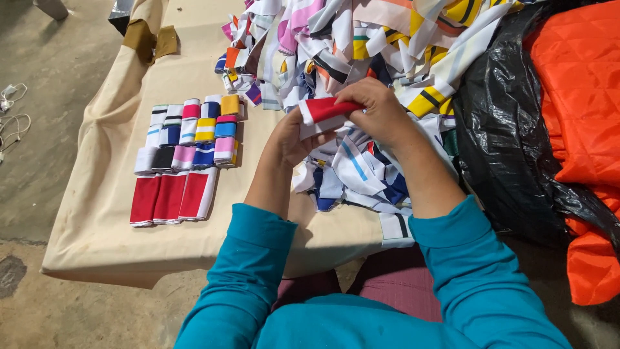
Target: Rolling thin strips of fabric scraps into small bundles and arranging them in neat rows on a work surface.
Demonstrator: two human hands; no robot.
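A folded red and white fabric strip (321, 111) is held between both hands above the table. My left hand (292, 139) grips its lower white end from below, and my right hand (380, 110) pinches its red end from the right. Under the hands lies a big loose heap of striped fabric strips (361, 45) in many colours. Neat rows of folded strips (187, 139) lie to the left, with three red and white ones (171, 197) nearest me.
The table is covered by a beige cloth (103, 226). A black plastic bag (510, 136) and orange quilted fabric (581, 97) lie at the right. Pale cords (13, 123) rest on the concrete floor at the left.
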